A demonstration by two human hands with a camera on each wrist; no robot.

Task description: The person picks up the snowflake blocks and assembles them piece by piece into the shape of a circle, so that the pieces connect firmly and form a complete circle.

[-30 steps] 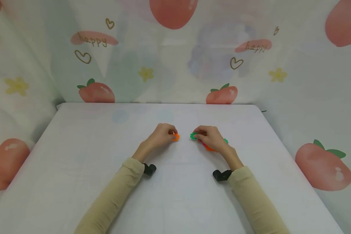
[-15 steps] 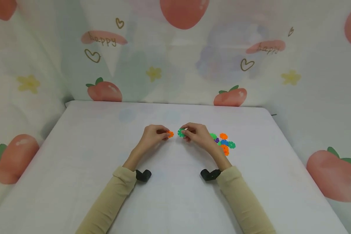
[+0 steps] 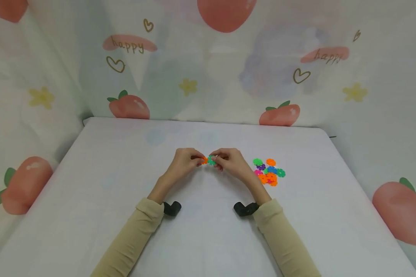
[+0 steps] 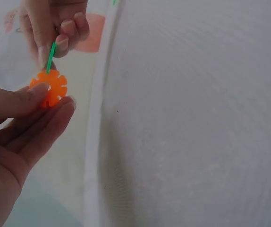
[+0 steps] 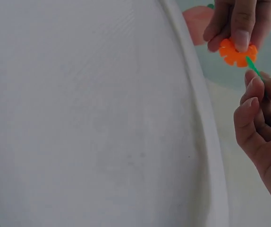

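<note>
Over the middle of the table my left hand (image 3: 185,162) pinches an orange notched interlocking disc (image 4: 56,89) between thumb and fingers. My right hand (image 3: 233,163) pinches a green interlocking disc (image 3: 211,160), which appears edge-on in both wrist views. The green disc's edge (image 4: 51,57) meets the rim of the orange one, roughly at right angles to it. Whether its slot is seated in the orange disc's slot, I cannot tell. My fingers cover part of both discs.
To the right of my right hand lies a loose pile of interlocking discs (image 3: 271,177) in orange, green, blue, purple and pink. They rest on a white-covered table (image 3: 201,238). A printed curtain (image 3: 215,77) stands behind the far table edge.
My right hand has moved left, away from the pile, carrying the green disc to the orange one. The gap between the discs has closed. The head view has turned slightly left.
</note>
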